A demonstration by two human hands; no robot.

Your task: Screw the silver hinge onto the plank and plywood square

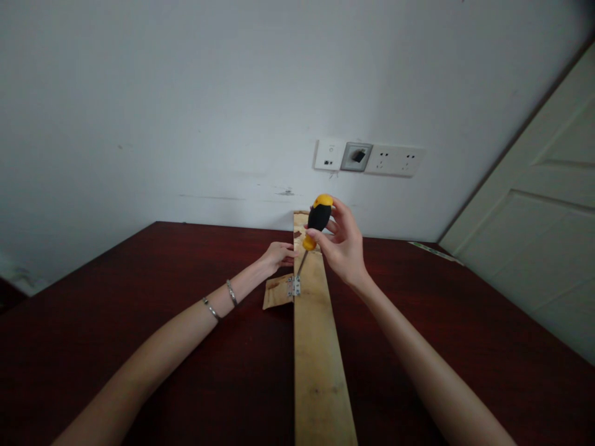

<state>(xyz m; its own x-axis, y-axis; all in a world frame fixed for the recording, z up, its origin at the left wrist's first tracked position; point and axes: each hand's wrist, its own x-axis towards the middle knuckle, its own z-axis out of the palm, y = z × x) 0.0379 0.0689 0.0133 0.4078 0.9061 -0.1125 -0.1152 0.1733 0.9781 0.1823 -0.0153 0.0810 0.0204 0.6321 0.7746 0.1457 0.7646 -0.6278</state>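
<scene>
A long pale wooden plank (pixel 318 353) lies lengthwise on a dark red table (pixel 139 322). A small metal hinge (pixel 294 285) joins its left edge to a small wooden piece (pixel 277 292). My right hand (pixel 344 244) is closed round the black and yellow handle of a screwdriver (pixel 317 221), whose tip rests on the hinge. My left hand (pixel 277 255) lies on the plank's left edge just beyond the hinge, its fingers curled against the wood. Two bracelets sit on my left forearm.
A white wall stands behind the table, with a row of sockets and a switch (pixel 369 157) above the plank's far end. A cream door (pixel 539 235) is at the right. A thin strip (pixel 434 251) lies at the table's far right edge.
</scene>
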